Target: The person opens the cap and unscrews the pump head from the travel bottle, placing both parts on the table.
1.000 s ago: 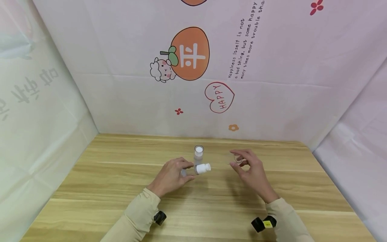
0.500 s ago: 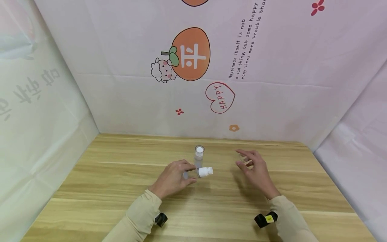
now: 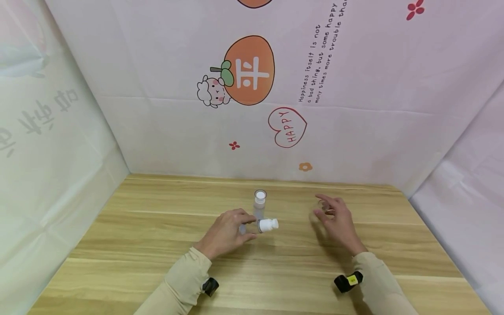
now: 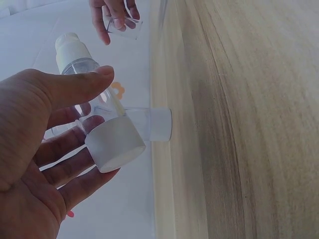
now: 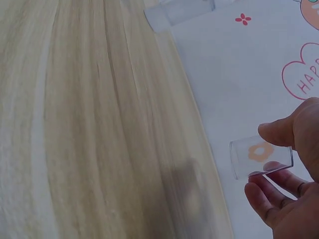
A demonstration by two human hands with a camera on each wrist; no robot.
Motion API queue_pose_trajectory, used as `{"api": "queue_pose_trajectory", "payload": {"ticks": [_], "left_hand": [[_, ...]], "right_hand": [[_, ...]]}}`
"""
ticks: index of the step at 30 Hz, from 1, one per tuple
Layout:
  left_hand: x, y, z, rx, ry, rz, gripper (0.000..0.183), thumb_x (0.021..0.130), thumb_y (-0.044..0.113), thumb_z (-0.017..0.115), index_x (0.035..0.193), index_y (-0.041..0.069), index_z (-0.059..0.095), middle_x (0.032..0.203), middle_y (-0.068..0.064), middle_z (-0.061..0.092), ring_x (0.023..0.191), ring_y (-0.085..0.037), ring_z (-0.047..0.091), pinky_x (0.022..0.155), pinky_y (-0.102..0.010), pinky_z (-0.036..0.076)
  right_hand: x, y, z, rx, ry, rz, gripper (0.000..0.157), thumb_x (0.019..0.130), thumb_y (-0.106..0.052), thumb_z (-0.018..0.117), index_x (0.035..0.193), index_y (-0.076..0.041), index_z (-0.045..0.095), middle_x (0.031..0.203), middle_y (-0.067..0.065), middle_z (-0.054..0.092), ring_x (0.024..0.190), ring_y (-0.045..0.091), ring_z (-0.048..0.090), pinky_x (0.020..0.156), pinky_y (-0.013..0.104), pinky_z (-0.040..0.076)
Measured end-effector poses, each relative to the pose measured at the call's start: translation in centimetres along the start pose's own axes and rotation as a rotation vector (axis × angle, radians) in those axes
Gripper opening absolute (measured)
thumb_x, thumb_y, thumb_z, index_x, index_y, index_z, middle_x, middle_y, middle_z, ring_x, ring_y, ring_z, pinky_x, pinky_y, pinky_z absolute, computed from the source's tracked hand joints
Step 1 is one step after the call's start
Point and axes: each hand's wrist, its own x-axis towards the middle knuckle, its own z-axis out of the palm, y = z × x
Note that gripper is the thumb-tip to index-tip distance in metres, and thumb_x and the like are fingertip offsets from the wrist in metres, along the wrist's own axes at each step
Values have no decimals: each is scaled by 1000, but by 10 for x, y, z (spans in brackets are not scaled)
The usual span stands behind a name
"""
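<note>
My left hand (image 3: pixel 228 231) grips a clear pump bottle (image 4: pixel 116 142) with a white base and a white pump head (image 3: pixel 269 225). The bottle lies tilted in the hand, its pump pointing right in the head view. Between thumb and fingers my right hand (image 3: pixel 337 221) pinches a clear cap (image 5: pixel 256 158), held off the table. A second clear bottle (image 3: pixel 259 209) with a white top stands upright on the table, just behind the held one. In the left wrist view the held bottle partly hides that second bottle (image 4: pixel 160 124).
The wooden table (image 3: pixel 165 197) reaches back to a printed white cloth wall (image 3: pixel 177 140). More cloth hangs at the left (image 3: pixel 59 153) and right sides (image 3: pixel 464 188).
My right hand has moved to the right with the cap, farther from the held bottle. The left hand and its bottle have shifted slightly right and toward me.
</note>
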Motion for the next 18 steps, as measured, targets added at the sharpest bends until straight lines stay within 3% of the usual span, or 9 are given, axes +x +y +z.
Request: {"api": "queue_pose_trajectory", "payload": {"ticks": [3,6,18], "left_hand": [[0,-1,0,0,4,5,32,80,21,88,107,6,77,100,-8,73,81,-19,66,67,-28,52],[-1,-1,1,3,8,9,32,81,21,88,107,6,77,100,-8,73,80,-19,66,68,-29,52],[0,0,2,-4,7,6,32,81,21,88,107,6,77,101,-9,73,82,-19,67,69,-30,53]], "right_hand": [[1,4,0,12,13,50,43,91,2,73,133,2,60,103,19,56,96,30,59,82,33,56],[3,6,-1,27,21,103,40,92,1,73,129,5,58,105,20,58,99,32,61,83,29,55],[8,14,-2,-4,3,165,36,93,-2,73,125,7,60,107,21,58,101,36,61,86,45,55]]}}
